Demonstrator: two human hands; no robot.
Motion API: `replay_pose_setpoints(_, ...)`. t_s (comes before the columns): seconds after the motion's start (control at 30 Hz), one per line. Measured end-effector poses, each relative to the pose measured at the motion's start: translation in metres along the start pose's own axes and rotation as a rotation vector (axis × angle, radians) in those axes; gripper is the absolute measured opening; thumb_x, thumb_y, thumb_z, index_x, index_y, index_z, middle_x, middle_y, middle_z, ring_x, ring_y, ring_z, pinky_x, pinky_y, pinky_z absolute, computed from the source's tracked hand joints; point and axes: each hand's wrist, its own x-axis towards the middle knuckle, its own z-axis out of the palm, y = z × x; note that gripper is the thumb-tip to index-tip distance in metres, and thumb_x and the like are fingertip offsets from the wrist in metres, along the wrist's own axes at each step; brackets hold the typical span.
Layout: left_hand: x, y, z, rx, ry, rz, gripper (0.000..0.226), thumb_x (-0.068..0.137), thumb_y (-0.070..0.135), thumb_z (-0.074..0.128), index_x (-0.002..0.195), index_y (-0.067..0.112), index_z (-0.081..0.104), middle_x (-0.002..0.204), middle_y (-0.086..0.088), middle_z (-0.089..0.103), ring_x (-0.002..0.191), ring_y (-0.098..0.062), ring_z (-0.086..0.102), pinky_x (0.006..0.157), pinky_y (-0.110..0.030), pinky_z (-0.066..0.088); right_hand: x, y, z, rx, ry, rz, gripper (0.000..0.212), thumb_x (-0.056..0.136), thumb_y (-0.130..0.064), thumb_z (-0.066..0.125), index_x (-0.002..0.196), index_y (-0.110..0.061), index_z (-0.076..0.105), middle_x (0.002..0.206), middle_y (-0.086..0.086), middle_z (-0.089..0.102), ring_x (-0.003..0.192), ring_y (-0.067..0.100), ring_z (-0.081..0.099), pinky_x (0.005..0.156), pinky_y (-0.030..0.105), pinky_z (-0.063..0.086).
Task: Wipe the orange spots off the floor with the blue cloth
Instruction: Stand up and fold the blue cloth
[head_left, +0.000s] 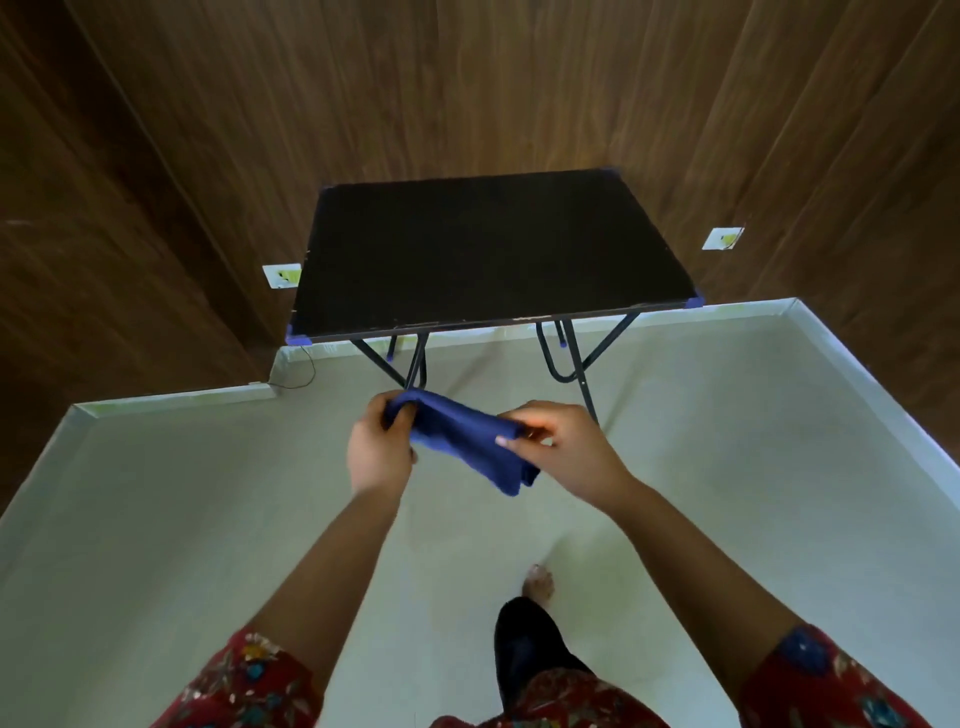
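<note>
A folded dark blue cloth (462, 436) hangs in the air between my two hands, above the pale floor (208, 519). My left hand (379, 447) grips its upper left end with curled fingers. My right hand (561, 447) pinches its right edge between thumb and fingers. The cloth's lower corner droops below my right hand. No orange spots show on the floor in this view.
A small black folding table (493, 249) with blue corner caps stands just ahead, its metal legs on the floor. Dark wood-panelled walls (156, 182) with two white sockets enclose the room. My bare foot (539, 582) and dark trouser leg are below the hands.
</note>
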Motion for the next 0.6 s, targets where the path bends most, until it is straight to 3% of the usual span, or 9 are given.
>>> replay_pose_setpoints(0.1, 0.022, 0.021, 0.031, -0.595, -0.074, -0.351, 0.027, 0.103, 0.022, 0.034, 0.124, 0.020, 0.052, 0.113, -0.006, 0.064, 0.094, -0.023, 0.064, 0.080, -0.042, 0.055, 0.032, 0.008, 0.008, -0.290, -0.050, -0.303, 0.020, 0.082, -0.018, 0.055, 0.093, -0.016, 0.073, 0.084, -0.005, 0.066, 0.075, 0.001, 0.051, 0.070, 0.011, 0.038)
replay_pose_setpoints(0.17, 0.046, 0.034, 0.043, -0.981, -0.139, -0.527, 0.039, 0.102, 0.029, 0.029, 0.133, 0.015, 0.049, 0.133, -0.009, 0.057, 0.117, -0.027, 0.056, 0.101, -0.046, 0.044, 0.059, 0.022, 0.004, -0.400, -0.066, -0.377, 0.028, 0.084, -0.026, 0.050, 0.096, -0.016, 0.073, 0.091, -0.004, 0.069, 0.083, 0.002, 0.050, 0.075, 0.010, 0.035)
replay_pose_setpoints(0.27, 0.072, 0.050, 0.050, -1.107, -0.159, -0.566, 0.050, 0.098, 0.049, 0.027, 0.114, 0.016, 0.060, 0.118, -0.008, 0.065, 0.116, -0.029, 0.056, 0.098, -0.044, 0.043, 0.087, 0.047, -0.008, -0.353, -0.047, -0.374, 0.029, 0.082, -0.021, 0.056, 0.105, -0.020, 0.073, 0.108, -0.006, 0.068, 0.102, 0.006, 0.055, 0.087, 0.021, 0.045)
replay_pose_setpoints(0.33, 0.097, 0.062, 0.062, -1.151, -0.186, -0.559, 0.061, 0.092, 0.066, 0.029, 0.108, 0.018, 0.063, 0.107, -0.006, 0.069, 0.111, -0.030, 0.058, 0.098, -0.046, 0.043, 0.109, 0.055, -0.019, 0.017, -0.038, -0.120, 0.040, 0.080, -0.007, 0.056, 0.111, -0.028, 0.069, 0.126, -0.008, 0.059, 0.120, 0.007, 0.050, 0.096, 0.022, 0.043)
replay_pose_setpoints(0.4, 0.120, 0.074, 0.080, -1.201, -0.181, -0.547, 0.058, 0.092, 0.066, 0.033, 0.112, 0.021, 0.063, 0.108, -0.006, 0.070, 0.112, -0.030, 0.059, 0.101, -0.048, 0.041, 0.133, 0.058, -0.028, 0.653, 0.082, 0.333, 0.045, 0.086, -0.002, 0.051, 0.117, -0.033, 0.062, 0.135, -0.004, 0.055, 0.126, 0.013, 0.050, 0.097, 0.027, 0.044)
replay_pose_setpoints(0.47, 0.139, 0.086, 0.095, -1.201, -0.157, -0.526, 0.048, 0.096, 0.056, 0.037, 0.118, 0.023, 0.062, 0.115, -0.006, 0.070, 0.113, -0.029, 0.061, 0.099, -0.046, 0.044, 0.159, 0.071, -0.034, 1.123, 0.113, 0.785, 0.026, 0.096, -0.029, 0.051, 0.119, -0.027, 0.062, 0.131, 0.004, 0.061, 0.121, 0.024, 0.057, 0.101, 0.040, 0.043)
replay_pose_setpoints(0.5, 0.151, 0.089, 0.106, -1.199, -0.156, -0.512, 0.044, 0.098, 0.052, 0.037, 0.121, 0.023, 0.062, 0.117, -0.006, 0.070, 0.112, -0.028, 0.062, 0.096, -0.045, 0.046, 0.176, 0.076, -0.038, 1.243, 0.064, 0.921, 0.037, 0.094, -0.047, 0.050, 0.121, -0.023, 0.062, 0.127, 0.007, 0.064, 0.119, 0.029, 0.058, 0.103, 0.046, 0.042)
replay_pose_setpoints(0.53, 0.157, 0.092, 0.113, -1.188, -0.156, -0.508, 0.041, 0.099, 0.047, 0.037, 0.121, 0.022, 0.062, 0.116, -0.006, 0.070, 0.111, -0.027, 0.062, 0.092, -0.044, 0.048, 0.187, 0.078, -0.040, 1.292, -0.012, 0.978, 0.052, 0.092, -0.060, 0.046, 0.124, -0.022, 0.061, 0.126, 0.009, 0.065, 0.120, 0.032, 0.057, 0.105, 0.050, 0.038)
replay_pose_setpoints(0.6, 0.171, 0.096, 0.127, -1.167, -0.154, -0.515, 0.035, 0.101, 0.037, 0.037, 0.116, 0.019, 0.063, 0.111, -0.006, 0.071, 0.107, -0.026, 0.063, 0.086, -0.041, 0.049, 0.213, 0.080, -0.047, 1.372, -0.043, 0.947, 0.059, 0.094, -0.063, 0.036, 0.129, -0.021, 0.059, 0.126, 0.011, 0.065, 0.122, 0.032, 0.055, 0.109, 0.051, 0.035)
